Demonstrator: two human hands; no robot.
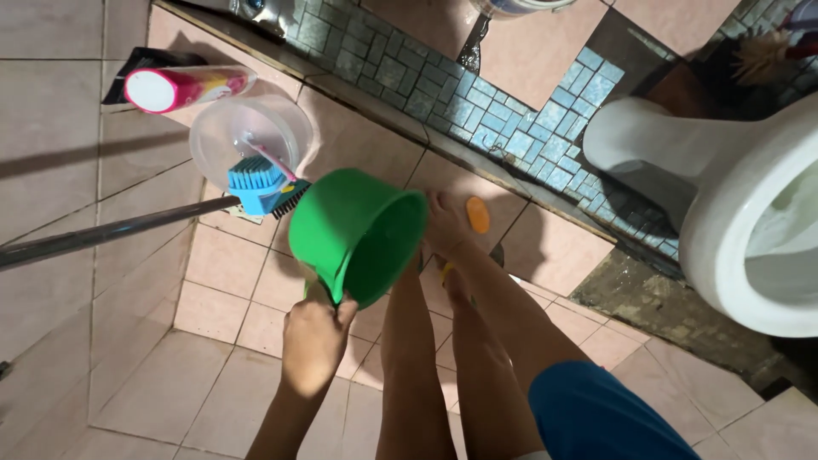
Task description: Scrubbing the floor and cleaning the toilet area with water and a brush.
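Observation:
My left hand grips the handle of a green plastic water dipper. I hold it tilted, with its open mouth facing the lower right, above the pink tiled floor. Nothing is visible inside it. My bare legs and feet stand just right of the dipper. My right hand is out of view.
A blue scrub brush on a long metal handle lies by a clear plastic tub. Near the wall lies a pink and white bottle. An orange oval object sits beside my foot. A white toilet stands on the right behind a blue mosaic step.

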